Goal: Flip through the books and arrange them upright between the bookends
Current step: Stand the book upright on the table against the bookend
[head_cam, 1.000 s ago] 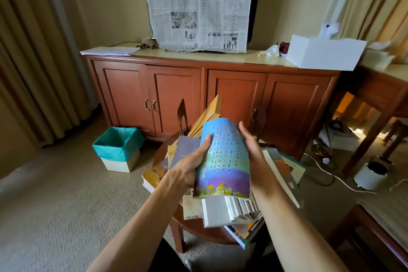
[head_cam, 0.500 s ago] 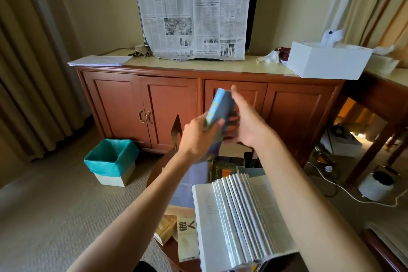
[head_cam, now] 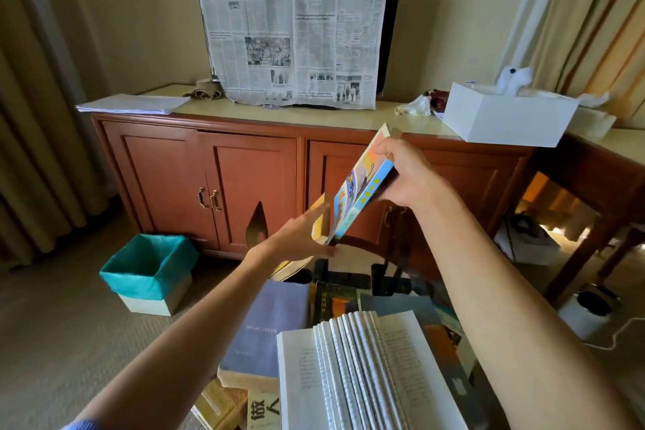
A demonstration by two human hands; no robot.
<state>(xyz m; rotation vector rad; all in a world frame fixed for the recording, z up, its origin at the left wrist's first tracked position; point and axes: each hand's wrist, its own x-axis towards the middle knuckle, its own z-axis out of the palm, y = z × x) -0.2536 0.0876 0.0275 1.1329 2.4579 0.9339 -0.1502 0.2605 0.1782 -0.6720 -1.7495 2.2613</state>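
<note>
Book (head_cam: 359, 192) tilted | right hand (head_cam: 406, 174) grips top | left hand (head_cam: 300, 237) steadies base

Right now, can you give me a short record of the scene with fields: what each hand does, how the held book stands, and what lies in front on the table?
right hand: grips the colourful book at its upper end
left hand: fingers straight, touching the yellow book beside the lower end of the colourful one
colourful book: tilted, not yet upright
bookend: dark, upright, left of the hands
nearest: open white book, pages fanned
other books: lying flat, among them a purple book
</note>
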